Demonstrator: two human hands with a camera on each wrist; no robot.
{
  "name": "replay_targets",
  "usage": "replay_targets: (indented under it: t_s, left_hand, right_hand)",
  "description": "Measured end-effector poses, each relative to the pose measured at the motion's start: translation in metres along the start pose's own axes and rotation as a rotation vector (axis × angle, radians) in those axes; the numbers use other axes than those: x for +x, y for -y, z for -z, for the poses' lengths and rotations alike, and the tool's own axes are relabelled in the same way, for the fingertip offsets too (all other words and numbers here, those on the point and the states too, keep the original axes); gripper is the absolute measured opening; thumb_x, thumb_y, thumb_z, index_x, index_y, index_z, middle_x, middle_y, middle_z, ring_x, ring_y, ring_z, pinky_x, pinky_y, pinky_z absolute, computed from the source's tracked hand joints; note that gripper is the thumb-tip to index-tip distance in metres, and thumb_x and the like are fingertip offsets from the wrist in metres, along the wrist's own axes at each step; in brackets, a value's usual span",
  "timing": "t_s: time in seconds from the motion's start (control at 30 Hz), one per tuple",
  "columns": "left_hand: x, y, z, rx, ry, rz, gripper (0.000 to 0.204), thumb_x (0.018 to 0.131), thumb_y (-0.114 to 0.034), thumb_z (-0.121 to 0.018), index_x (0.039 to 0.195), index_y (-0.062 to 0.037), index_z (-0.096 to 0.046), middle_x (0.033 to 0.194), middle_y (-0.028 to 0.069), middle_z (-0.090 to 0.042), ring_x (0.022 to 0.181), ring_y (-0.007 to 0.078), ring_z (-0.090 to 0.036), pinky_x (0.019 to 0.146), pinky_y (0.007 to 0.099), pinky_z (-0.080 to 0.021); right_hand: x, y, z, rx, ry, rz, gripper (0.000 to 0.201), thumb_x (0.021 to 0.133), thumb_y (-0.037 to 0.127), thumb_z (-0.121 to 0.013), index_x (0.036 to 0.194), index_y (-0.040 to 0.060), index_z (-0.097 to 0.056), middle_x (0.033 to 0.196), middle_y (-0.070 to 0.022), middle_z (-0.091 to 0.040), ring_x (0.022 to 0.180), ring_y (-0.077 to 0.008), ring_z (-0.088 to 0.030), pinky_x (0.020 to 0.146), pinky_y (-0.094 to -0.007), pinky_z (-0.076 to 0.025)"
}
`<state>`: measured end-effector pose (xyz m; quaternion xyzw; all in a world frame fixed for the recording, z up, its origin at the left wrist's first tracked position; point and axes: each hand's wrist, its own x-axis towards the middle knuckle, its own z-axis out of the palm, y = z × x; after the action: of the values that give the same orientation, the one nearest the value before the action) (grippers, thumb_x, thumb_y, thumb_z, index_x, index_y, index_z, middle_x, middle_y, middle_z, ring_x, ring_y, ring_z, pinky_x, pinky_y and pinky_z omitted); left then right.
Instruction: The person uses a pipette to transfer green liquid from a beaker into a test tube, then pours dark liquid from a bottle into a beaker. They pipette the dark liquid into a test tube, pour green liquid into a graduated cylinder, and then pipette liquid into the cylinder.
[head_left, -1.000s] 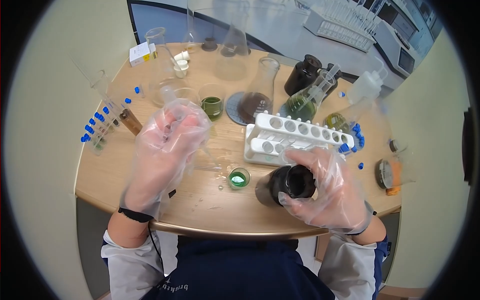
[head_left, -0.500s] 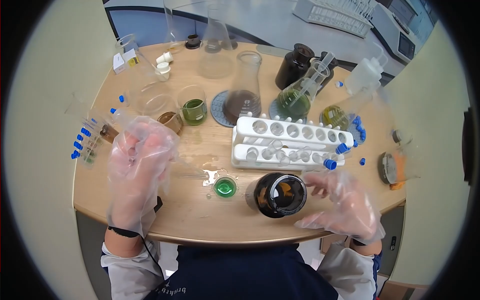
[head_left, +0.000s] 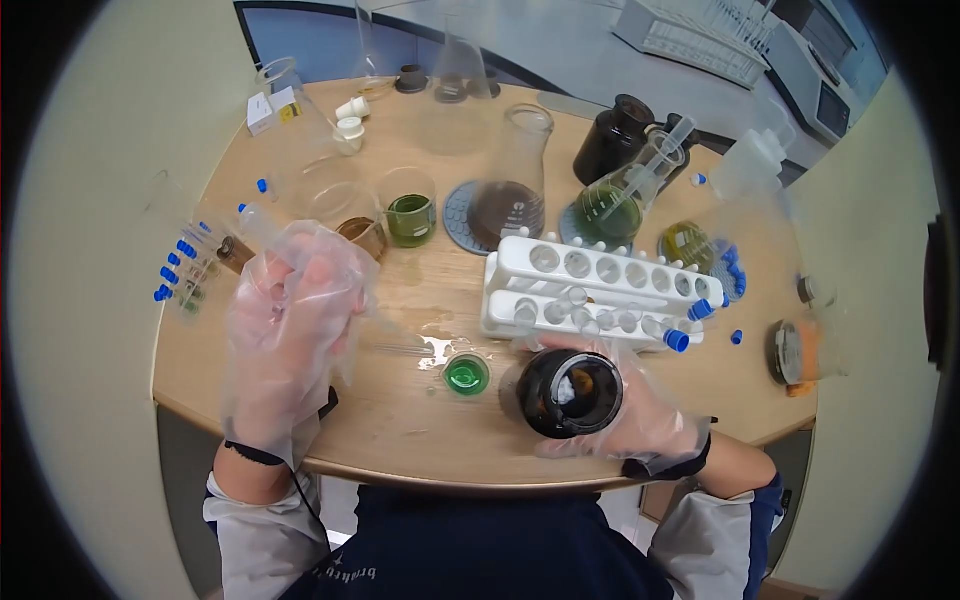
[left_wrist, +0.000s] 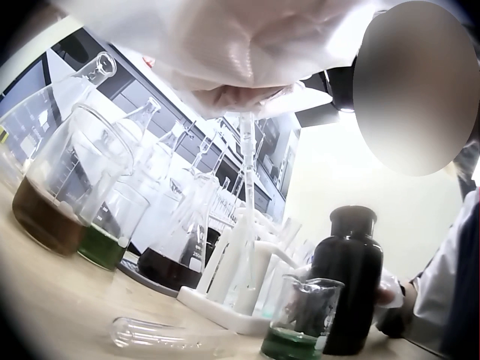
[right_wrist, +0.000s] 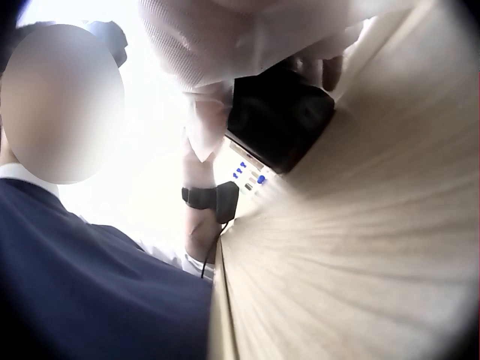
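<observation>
My gloved left hand (head_left: 295, 325) is raised over the table's left side and holds a clear dropper (left_wrist: 250, 161), whose thin stem points down. My gloved right hand (head_left: 645, 410) grips the side of a dark brown wide-mouth bottle (head_left: 545, 425) that stands uncapped near the front edge. Fingers curl around the bottle's dark body in the right wrist view. Just left of the bottle is a small beaker (head_left: 466, 376) of green liquid. A clear glass tube (left_wrist: 161, 334) lies on the table beside small spilled drops, between the beaker and my left hand.
A white test tube rack (head_left: 600, 262) stands behind the bottle, with blue-capped tubes leaning out at its right. Farther back are a flask of dark liquid (head_left: 508, 205), a beaker of green liquid (head_left: 411, 220) and another dark bottle (head_left: 612, 145). Blue-capped tubes (head_left: 180, 270) stand far left.
My right hand let go of the bottle's mouth, drew off to the right, and now grips the bottle lower on its side. My left hand moved left and down with the dropper.
</observation>
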<state>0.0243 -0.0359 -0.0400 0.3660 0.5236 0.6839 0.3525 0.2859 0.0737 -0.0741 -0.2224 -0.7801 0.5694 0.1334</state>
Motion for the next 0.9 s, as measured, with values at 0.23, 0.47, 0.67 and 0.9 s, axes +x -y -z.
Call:
replay_targets:
  t_s: [0.23,0.47,0.67,0.9]
  left_hand:
    - [0.001,-0.001,0.005,-0.087,0.015,-0.086,0.014,0.091,-0.018,-0.054,0.09,-0.0039,-0.056,0.084,0.0066,-0.056,0.066,0.0062,-0.049,0.047,0.0179,-0.035]
    - [-0.004,-0.003,0.0,-0.092,0.036,-0.097,0.014,0.089,-0.016,-0.054,0.091,-0.0035,-0.057,0.084,0.0063,-0.057,0.063,0.0058,-0.049,0.045,0.0177,-0.034]
    - [-0.006,-0.009,-0.004,0.036,0.039,-0.058,0.036,0.094,-0.036,-0.048,0.085,-0.0023,-0.055,0.071,0.0064,-0.056,0.049,0.0052,-0.045,0.042,0.0157,-0.032]
    - [-0.006,-0.008,-0.003,-0.001,0.018,-0.041,0.034,0.094,-0.034,-0.048,0.085,-0.0026,-0.057,0.069,0.0054,-0.056,0.05,0.0048,-0.045,0.041,0.0158,-0.031]
  right_hand:
    - [0.016,-0.018,0.005,-0.016,0.217,0.178,0.08,0.059,0.004,-0.084,0.125,0.0083,-0.038,0.117,-0.0129,-0.052,0.112,-0.024,-0.052,0.095,-0.0377,-0.042]
    - [-0.001,-0.022,0.005,0.09,0.163,0.168,0.084,0.058,0.01,-0.085,0.127,0.0096,-0.036,0.124,-0.0152,-0.049,0.117,-0.0276,-0.048,0.096,-0.0415,-0.04]
    - [-0.014,0.006,0.002,-0.124,-0.034,0.038,0.073,0.058,0.012,-0.083,0.119,0.0033,-0.043,0.111,-0.0083,-0.056,0.1,-0.015,-0.054,0.088,-0.0298,-0.044]
    - [-0.015,0.021,-0.006,-0.225,-0.126,-0.05,0.065,0.061,0.014,-0.08,0.115,0.0021,-0.046,0.102,-0.0067,-0.054,0.095,-0.0157,-0.054,0.085,-0.0298,-0.045]
